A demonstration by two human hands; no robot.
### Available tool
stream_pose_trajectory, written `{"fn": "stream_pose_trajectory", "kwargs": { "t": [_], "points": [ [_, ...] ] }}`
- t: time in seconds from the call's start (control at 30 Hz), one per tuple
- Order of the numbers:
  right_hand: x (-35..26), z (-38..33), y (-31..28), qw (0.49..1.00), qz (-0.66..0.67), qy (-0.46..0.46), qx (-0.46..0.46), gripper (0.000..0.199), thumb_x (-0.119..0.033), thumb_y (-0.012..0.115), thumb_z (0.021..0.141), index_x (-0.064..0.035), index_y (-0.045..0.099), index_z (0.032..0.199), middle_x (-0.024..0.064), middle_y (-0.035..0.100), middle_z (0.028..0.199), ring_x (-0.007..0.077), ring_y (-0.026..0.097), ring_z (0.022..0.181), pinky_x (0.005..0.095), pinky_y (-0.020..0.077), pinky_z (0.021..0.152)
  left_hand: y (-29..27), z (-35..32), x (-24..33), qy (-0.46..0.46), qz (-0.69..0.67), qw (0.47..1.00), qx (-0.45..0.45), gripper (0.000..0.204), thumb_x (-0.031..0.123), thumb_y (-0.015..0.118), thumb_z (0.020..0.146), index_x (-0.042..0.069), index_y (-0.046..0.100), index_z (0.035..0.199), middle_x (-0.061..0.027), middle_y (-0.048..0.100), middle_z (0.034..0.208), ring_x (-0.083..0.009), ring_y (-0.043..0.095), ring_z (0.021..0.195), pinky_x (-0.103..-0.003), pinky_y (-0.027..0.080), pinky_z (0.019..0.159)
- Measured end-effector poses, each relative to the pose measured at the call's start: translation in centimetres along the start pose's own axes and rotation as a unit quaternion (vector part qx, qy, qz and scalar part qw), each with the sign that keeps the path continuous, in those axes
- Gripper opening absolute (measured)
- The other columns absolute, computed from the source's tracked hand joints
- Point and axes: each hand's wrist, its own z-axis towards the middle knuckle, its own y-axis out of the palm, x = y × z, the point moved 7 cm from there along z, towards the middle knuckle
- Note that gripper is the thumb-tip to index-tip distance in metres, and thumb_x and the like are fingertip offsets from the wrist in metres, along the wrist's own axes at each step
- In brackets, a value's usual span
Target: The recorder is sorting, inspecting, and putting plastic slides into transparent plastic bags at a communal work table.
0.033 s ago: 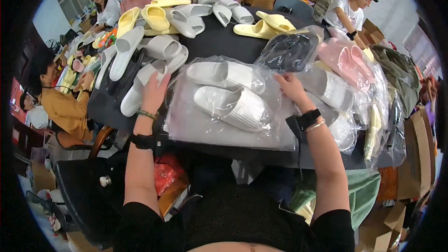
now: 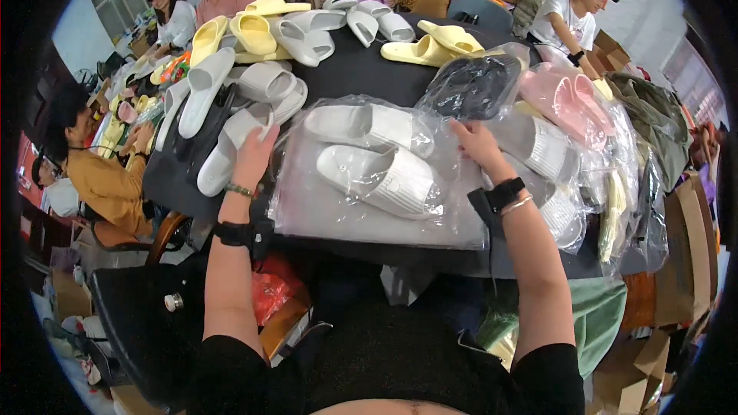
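A pair of white slippers [image 2: 378, 173] lies flat in a clear plastic bag [image 2: 315, 219] in front of me. My right hand [image 2: 478, 144] is over the bag's right side, thumb and fingers apart, palm down. My left hand [image 2: 254, 155] is left of the bag, closed on a light grey slipper [image 2: 223, 152] near its strap; its fingertips are partly hidden. Just beyond that slipper are more light grey slippers [image 2: 269, 81] with ribbed straps. Right of my right hand, further bagged white slippers [image 2: 538, 142] lie in a heap.
Yellow slippers [image 2: 257, 33] and grey ones [image 2: 371, 21] line the black table's [image 2: 365, 77] far side. Bagged black slippers [image 2: 473, 84] and bagged pink slippers [image 2: 565, 100] lie at the right. A chair [image 2: 138, 323] stands near my left; cardboard boxes [image 2: 684, 250] are at the right. Several people sit around.
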Motion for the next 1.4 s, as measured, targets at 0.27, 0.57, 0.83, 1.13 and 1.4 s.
{"fn": "stream_pose_trajectory", "kwargs": {
  "t": [0.27,0.57,0.83,1.13,1.4],
  "points": [
    [0.6,1.8,-0.6,0.995,-0.100,0.022,-0.004,0.062,-0.058,0.058,0.089,0.0039,0.068,0.088,0.0147,0.067,0.068,0.0240,0.067,0.059,0.0346,0.0529,0.060,4.6,-3.2,1.0,-0.238,-0.351,0.876,-0.229,0.029,0.030,0.066,0.093,0.002,0.070,0.094,0.0018,0.056,0.064,-0.0078,0.050,0.059,-0.022,0.038,0.058],
    [1.4,3.6,-0.2,0.998,0.053,0.015,0.032,0.062,-0.057,0.053,0.094,0.0019,0.071,0.092,0.0081,0.064,0.071,0.0175,0.063,0.062,0.0299,0.0514,0.057,-1.1,-4.2,5.7,-0.146,-0.386,0.889,-0.199,0.029,0.022,0.056,0.100,-0.003,0.066,0.110,-0.0018,0.061,0.072,-0.0088,0.057,0.068,-0.021,0.042,0.065],
    [0.1,4.8,1.5,0.996,-0.080,-0.036,0.013,0.055,-0.053,0.063,0.090,0.0006,0.072,0.088,0.0037,0.061,0.064,0.0127,0.056,0.057,0.0297,0.0456,0.054,-0.3,-6.1,4.3,-0.214,-0.454,0.844,-0.189,0.034,0.029,0.054,0.102,-0.002,0.066,0.109,-0.0025,0.060,0.069,-0.0117,0.059,0.066,-0.025,0.046,0.065],
    [0.4,5.3,0.8,0.995,0.019,-0.051,0.083,0.029,-0.031,0.071,0.081,-0.0030,0.075,0.079,0.0145,0.071,0.075,0.0276,0.069,0.071,0.0375,0.0528,0.069,-0.9,-6.7,1.6,-0.237,-0.418,0.863,-0.156,0.032,0.030,0.055,0.101,0.000,0.067,0.104,-0.0014,0.058,0.062,-0.0109,0.056,0.056,-0.025,0.043,0.056],
    [-0.1,4.5,3.0,0.993,0.093,0.015,-0.065,0.039,-0.032,0.070,0.088,0.0060,0.064,0.097,0.0066,0.064,0.073,0.0145,0.061,0.062,0.0293,0.0466,0.054,-0.5,-7.6,1.2,-0.277,-0.408,0.856,-0.155,0.027,0.027,0.054,0.101,0.004,0.068,0.103,-0.0005,0.057,0.059,-0.0099,0.053,0.053,-0.023,0.040,0.053]
  ]
}}
